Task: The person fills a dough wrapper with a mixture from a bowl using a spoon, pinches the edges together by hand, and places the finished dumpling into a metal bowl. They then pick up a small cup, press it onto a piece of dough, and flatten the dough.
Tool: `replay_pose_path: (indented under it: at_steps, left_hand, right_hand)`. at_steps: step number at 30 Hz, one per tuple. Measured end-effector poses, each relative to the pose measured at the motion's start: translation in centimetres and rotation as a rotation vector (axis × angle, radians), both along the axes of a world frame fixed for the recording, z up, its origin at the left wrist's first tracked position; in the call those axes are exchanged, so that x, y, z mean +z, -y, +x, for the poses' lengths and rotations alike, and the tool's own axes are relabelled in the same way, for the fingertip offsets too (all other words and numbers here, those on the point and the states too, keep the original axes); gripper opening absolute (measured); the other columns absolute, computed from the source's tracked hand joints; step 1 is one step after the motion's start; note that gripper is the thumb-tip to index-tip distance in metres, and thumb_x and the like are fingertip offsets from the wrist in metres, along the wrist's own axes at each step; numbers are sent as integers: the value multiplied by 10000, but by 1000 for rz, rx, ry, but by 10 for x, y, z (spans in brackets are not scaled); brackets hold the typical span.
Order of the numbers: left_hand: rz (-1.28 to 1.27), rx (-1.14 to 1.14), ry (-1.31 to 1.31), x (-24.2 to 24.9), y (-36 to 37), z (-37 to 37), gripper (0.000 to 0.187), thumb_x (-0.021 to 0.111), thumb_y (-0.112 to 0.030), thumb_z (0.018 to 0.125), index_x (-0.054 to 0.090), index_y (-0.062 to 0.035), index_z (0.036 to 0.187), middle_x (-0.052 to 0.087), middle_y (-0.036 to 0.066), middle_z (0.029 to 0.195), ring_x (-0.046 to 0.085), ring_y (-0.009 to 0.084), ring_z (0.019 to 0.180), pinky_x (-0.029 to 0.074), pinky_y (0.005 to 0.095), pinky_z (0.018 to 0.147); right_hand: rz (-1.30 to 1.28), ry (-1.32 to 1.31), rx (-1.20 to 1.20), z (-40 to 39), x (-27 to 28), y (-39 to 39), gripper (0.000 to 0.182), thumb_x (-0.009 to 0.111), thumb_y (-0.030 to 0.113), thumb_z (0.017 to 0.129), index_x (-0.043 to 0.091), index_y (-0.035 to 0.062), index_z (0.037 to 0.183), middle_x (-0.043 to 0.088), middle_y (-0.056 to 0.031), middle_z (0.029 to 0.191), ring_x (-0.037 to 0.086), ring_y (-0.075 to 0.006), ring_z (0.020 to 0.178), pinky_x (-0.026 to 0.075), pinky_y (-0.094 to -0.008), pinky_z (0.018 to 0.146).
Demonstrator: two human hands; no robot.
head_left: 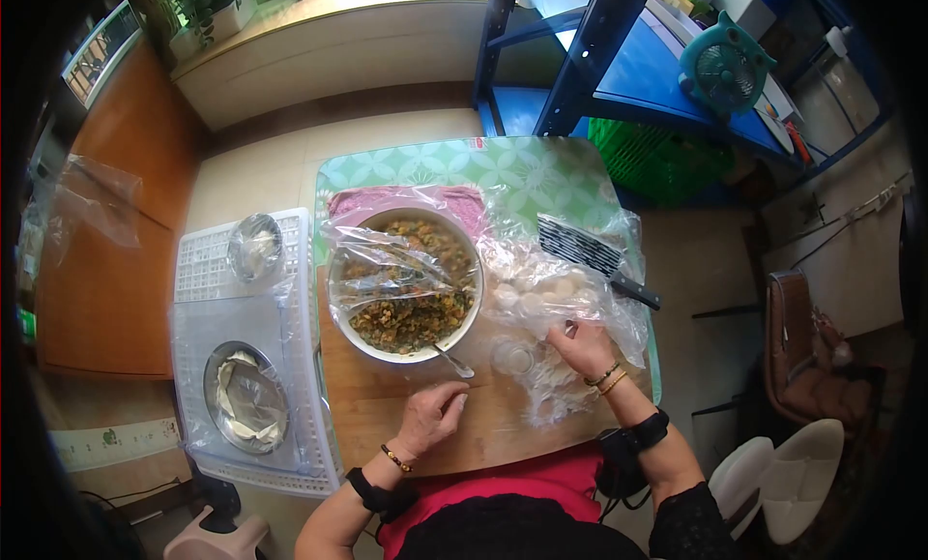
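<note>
My right hand (583, 349) pinches the near edge of a clear plastic sheet (626, 336). Under the sheet lie several pale dough balls (541, 291). Loosely curled, my left hand (432, 421) rests on the wooden board (372, 405), with nothing visible in it. Beyond it stands a large bowl (356, 341) of chopped filling (414, 320), partly covered by plastic film. A spoon (456, 363) leans out over the bowl's near rim. Between my hands a small clear glass (512, 356) stands beside a patch of white flour (561, 394).
A cleaver (580, 247) lies at the right, its black handle past the table edge. Behind the bowl is a pink towel (454, 202). On the left, a white rack (198, 270) carries two film-covered metal bowls, the nearer one (215, 405) holding dough. A chair (797, 338) stands right.
</note>
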State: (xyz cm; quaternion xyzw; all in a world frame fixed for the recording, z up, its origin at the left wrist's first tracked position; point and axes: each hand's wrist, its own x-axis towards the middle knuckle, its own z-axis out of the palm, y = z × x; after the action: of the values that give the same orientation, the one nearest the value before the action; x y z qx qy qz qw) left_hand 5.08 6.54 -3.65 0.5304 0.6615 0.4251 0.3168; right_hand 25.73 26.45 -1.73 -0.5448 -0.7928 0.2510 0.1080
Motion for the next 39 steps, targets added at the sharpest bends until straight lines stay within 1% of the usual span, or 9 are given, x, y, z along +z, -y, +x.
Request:
replay_pose_path:
  at_steps: [2, 3, 11, 20, 23, 29, 33, 36, 39]
  left_hand:
    - [14, -12, 71, 1, -2, 3, 149, 632, -80, 837, 661, -44, 978, 665, 148, 849, 643, 314, 747, 515, 376, 670]
    - [11, -13, 71, 0, -1, 4, 149, 632, -80, 837, 661, -44, 978, 665, 148, 849, 643, 314, 747, 515, 376, 670]
    - [28, -89, 54, 0, -8, 19, 137, 631, -66, 835, 638, -40, 969, 629, 133, 797, 625, 302, 717, 499, 374, 646]
    - [39, -74, 22, -3, -7, 23, 146, 638, -56, 833, 633, -45, 978, 624, 138, 788, 620, 306, 710, 495, 372, 646]
    - [11, -70, 25, 1, -9, 23, 142, 639, -58, 835, 634, -45, 976, 631, 138, 799, 625, 307, 721, 497, 372, 650]
    - [-18, -60, 15, -1, -10, 23, 125, 634, -60, 842, 637, -40, 966, 634, 143, 807, 628, 316, 727, 498, 374, 652]
    - [-10, -51, 23, -3, -10, 23, 123, 633, -58, 842, 639, -39, 963, 633, 144, 803, 628, 318, 726, 498, 374, 649]
    - [58, -50, -4, -4, -8, 22, 157, 632, -17, 825, 653, -26, 980, 626, 112, 779, 596, 230, 641, 471, 310, 588]
    - [8, -45, 22, -2, -6, 22, 129, 630, -48, 837, 637, -34, 965, 627, 140, 787, 622, 316, 710, 498, 374, 644]
  right_hand:
    - [-364, -62, -89, -3, 13, 0, 426, 672, 407, 768, 673, 26, 960, 677, -195, 804, 664, -362, 755, 525, -448, 678]
    - [-367, -62, -90, -1, 13, 2, 426, 672, 407, 768, 673, 26, 960, 677, -195, 804, 664, -362, 755, 525, -448, 678]
    - [83, 113, 155, 12, 2, 14, 417, 681, 445, 799, 663, 30, 760, 659, -177, 698, 658, -349, 672, 520, -433, 635]
    - [77, 153, 245, 13, 0, 4, 255, 610, 266, 853, 665, 25, 787, 651, -206, 714, 656, -369, 683, 530, -460, 652]
    - [22, 229, 190, 12, -3, 8, 269, 611, 324, 849, 715, 84, 789, 670, -155, 699, 673, -336, 699, 530, -432, 664]
    - [38, 10, 270, -2, 6, 20, 271, 612, 283, 849, 678, 28, 790, 652, -182, 720, 656, -362, 692, 528, -455, 636]
    - [7, 161, 328, -14, 8, 23, 260, 610, 275, 852, 664, 27, 796, 646, -185, 724, 657, -354, 703, 526, -455, 637]
    - [12, 167, 349, -15, -2, 26, 248, 603, 265, 856, 648, 28, 801, 643, -191, 724, 656, -350, 698, 525, -452, 640]
    - [9, 155, 403, -8, -1, 29, 207, 610, 243, 848, 619, 37, 859, 647, -185, 755, 649, -358, 698, 524, -447, 651]
